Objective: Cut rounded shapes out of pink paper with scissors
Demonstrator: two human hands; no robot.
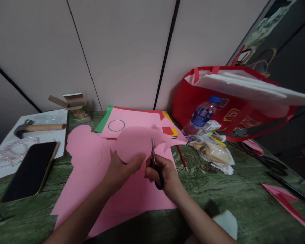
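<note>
My left hand (123, 171) grips the lower edge of a rounded piece of pink paper (132, 140), thumb on top and the other fingers mostly hidden behind it. Black-handled scissors (158, 174) are in my right hand (165, 173), its fingers closed around the handles. Their blades point up and away, at the right edge of the rounded paper. A jagged pink strip (174, 135) sticks out to the right of the blades. Under both hands lie larger pink sheets (142, 196), with a scalloped outline at the left.
Left are a phone (30, 171), a hammer (44, 127), clear tubing (14, 152) and an opened small box (80, 113). Behind lie coloured sheets and a ring (116, 125). Right are a red pencil (182, 157), a water bottle (202, 117), plastic packaging (215, 149) and a red bag (185, 98).
</note>
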